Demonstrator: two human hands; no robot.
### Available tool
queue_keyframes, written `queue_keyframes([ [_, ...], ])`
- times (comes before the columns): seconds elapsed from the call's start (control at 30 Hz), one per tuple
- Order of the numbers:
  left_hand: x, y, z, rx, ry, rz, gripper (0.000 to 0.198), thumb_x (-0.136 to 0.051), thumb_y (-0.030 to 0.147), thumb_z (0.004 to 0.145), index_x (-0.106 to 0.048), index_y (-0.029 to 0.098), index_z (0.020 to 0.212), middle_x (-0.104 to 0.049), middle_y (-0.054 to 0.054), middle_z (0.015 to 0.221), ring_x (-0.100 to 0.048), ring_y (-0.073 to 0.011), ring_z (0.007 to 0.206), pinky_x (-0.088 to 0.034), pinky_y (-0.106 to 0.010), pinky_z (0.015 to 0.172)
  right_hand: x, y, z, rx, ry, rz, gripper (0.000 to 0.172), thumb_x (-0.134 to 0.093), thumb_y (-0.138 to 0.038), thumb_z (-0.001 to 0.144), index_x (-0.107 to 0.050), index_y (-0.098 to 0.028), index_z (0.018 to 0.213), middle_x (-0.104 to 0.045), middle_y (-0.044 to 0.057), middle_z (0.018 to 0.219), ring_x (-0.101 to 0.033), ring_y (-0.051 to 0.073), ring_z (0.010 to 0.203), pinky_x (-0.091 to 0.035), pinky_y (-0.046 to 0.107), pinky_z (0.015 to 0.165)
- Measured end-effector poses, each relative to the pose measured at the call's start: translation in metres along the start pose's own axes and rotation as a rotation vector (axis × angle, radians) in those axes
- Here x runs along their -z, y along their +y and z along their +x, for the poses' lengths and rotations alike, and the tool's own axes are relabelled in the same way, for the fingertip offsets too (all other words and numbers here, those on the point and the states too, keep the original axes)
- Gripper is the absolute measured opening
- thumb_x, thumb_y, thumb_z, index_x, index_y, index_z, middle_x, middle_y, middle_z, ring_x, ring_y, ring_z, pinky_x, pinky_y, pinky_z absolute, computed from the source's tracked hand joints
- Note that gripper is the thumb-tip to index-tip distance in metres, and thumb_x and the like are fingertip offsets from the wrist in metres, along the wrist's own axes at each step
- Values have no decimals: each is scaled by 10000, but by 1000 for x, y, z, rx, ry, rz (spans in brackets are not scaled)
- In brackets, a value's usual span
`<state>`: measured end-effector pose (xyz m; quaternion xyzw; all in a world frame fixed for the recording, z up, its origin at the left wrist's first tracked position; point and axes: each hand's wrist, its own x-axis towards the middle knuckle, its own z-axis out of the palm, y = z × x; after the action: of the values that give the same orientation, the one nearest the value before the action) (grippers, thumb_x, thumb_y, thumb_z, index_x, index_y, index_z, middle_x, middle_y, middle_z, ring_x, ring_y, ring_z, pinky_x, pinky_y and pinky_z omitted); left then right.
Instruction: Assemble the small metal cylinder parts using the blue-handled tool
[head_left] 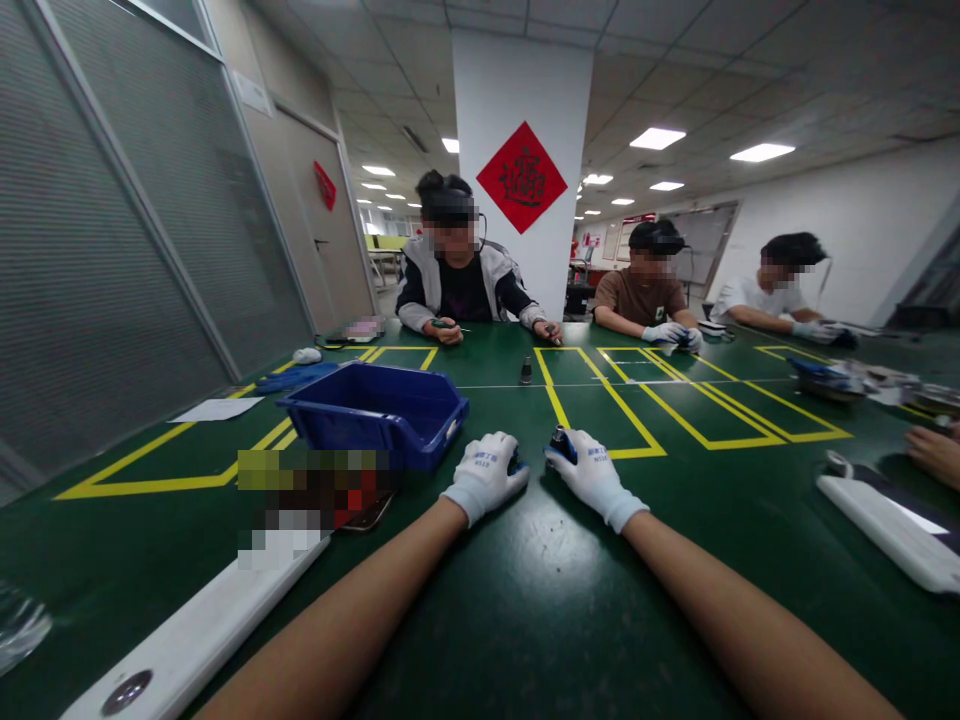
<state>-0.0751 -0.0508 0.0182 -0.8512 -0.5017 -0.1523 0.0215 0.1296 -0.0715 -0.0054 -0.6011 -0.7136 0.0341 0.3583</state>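
My left hand (489,472) wears a white work glove with a pale blue cuff and rests near the table top. Its fingers curl inward over a dark patch, and what they hold, if anything, is hidden. Opposite it, my right hand (594,474), gloved alike, is closed on a small dark cylindrical part (559,438), whose top shows above the thumb and fingers. A gap separates the two hands. Farther out, a similar dark tapered part (526,371) stands upright on the green table (540,600).
Left of my hands sits a blue plastic bin (405,450). Closer in lies a long white bar (202,630), partly blurred out. Another white bar-shaped object (885,520) is at the right. Yellow tape (637,453) marks the table. Several people sit across, one holding a screwdriver-like tool (448,324).
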Motion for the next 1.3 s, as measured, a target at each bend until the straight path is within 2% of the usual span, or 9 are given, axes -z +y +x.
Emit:
queue_keyframes([
  [0.17, -1, 0, -2, -65, -4, -31, 407, -462, 527, 817, -551, 232, 1083, -544, -81, 1103, -505, -252, 1029, -393, -376, 870, 3, -9, -4, 97, -42, 101, 545, -530, -502, 821, -497, -186, 1264, -582, 97, 1201, -529, 217, 1114, -395, 371, 985],
  [0.3, 1, 0, -3, -112, 2, -38, 378, -450, 508, 829, -565, 249, 1080, -543, -73, 1121, -503, -250, 1042, -397, -380, 873, 8, -18, -9, 169, -101, 178, 545, -535, -489, 821, -491, -197, 1280, -574, 95, 1231, -529, 217, 1135, -402, 382, 993],
  [0.5, 2, 1, -3, -38, -29, -20, 411, -468, 524, 808, -538, 219, 1074, -540, -88, 1103, -508, -258, 1032, -387, -389, 895, 10, -20, -10, 177, -142, 249, 559, -548, -491, 814, -478, -213, 1294, -571, 81, 1241, -534, 214, 1138, -412, 378, 994],
  [0.63, -1, 0, -3, -22, -4, -3, 453, -464, 562, 792, -523, 209, 1069, -541, -91, 1066, -518, -258, 994, -397, -386, 874, 5, -17, -8, 175, -142, 188, 557, -544, -503, 815, -489, -198, 1277, -572, 94, 1225, -530, 218, 1129, -404, 382, 989],
  [0.73, -1, 0, -2, -25, -1, -2, 440, -459, 566, 794, -532, 212, 1045, -542, -90, 1063, -517, -257, 997, -396, -382, 872, 4, -16, -8, 206, -155, 129, 494, -521, -494, 835, -527, -196, 1229, -593, 95, 1161, -542, 213, 1088, -413, 372, 958],
  [1.0, 0, 1, -3, -54, -19, -23, 402, -454, 510, 823, -536, 232, 1102, -538, -86, 1145, -499, -259, 1067, -385, -381, 906, 6, -17, -7, 254, -162, 88, 399, -496, -471, 861, -559, -208, 1154, -597, 78, 1079, -554, 198, 1005, -432, 346, 895],
  [1.13, -1, 0, -3, -88, -5, -33, 369, -444, 492, 832, -542, 235, 1078, -556, -80, 1106, -510, -250, 1044, -393, -378, 890, 4, -17, -6, 267, -143, 62, 400, -496, -471, 860, -561, -209, 1155, -586, 82, 1109, -545, 207, 1032, -423, 355, 915],
  [1.3, 1, 0, -1, -65, -14, -33, 375, -456, 515, 814, -549, 222, 1028, -559, -83, 1060, -523, -252, 992, -400, -379, 864, 6, -18, -7, 258, -129, 21, 428, -486, -481, 861, -548, -210, 1186, -566, 93, 1166, -522, 224, 1083, -401, 379, 951],
])
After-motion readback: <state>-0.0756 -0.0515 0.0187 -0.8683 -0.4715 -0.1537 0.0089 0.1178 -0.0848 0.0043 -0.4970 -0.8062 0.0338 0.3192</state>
